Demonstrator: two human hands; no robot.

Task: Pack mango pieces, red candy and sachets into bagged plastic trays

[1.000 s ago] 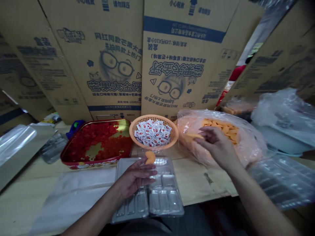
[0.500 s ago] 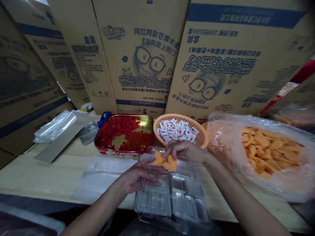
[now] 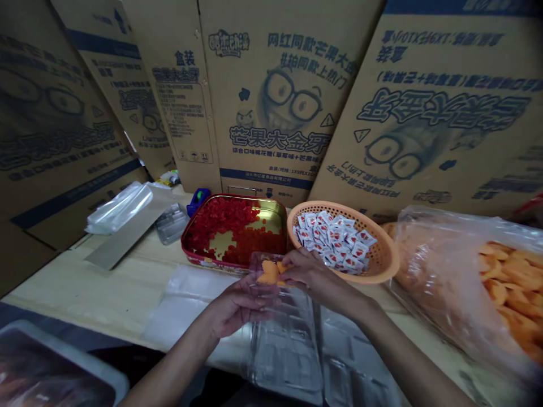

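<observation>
Your right fingertips (image 3: 289,268) are drawn narrowly together and press against the orange candy pieces (image 3: 269,272), while your left fingers (image 3: 250,297) curl gently upward, palm up, just beneath them. The pieces sit between your two hands, but the clear plastic in front of them hides whether they rest on your left fingers or in a compartment. Your left hand (image 3: 235,308) and right hand (image 3: 316,277) both hover over the near edge of the clear plastic tray (image 3: 284,345), which lies on the wooden table (image 3: 80,288). Just beyond the tray on the left is a red-and-gold tin (image 3: 193,249), holding diced red pieces (image 3: 224,226) with patches of its gold base showing. Just beyond it on the right is a woven orange basket (image 3: 388,265) filled with small white sachets (image 3: 333,240). Further right of the tray lies a clear plastic bag (image 3: 436,282) of more orange pieces (image 3: 509,282). A flat plastic sheet (image 3: 190,305) lies beside the tray on the left, and printed cardboard cartons (image 3: 275,102) stand well behind it, leaning against one another.
</observation>
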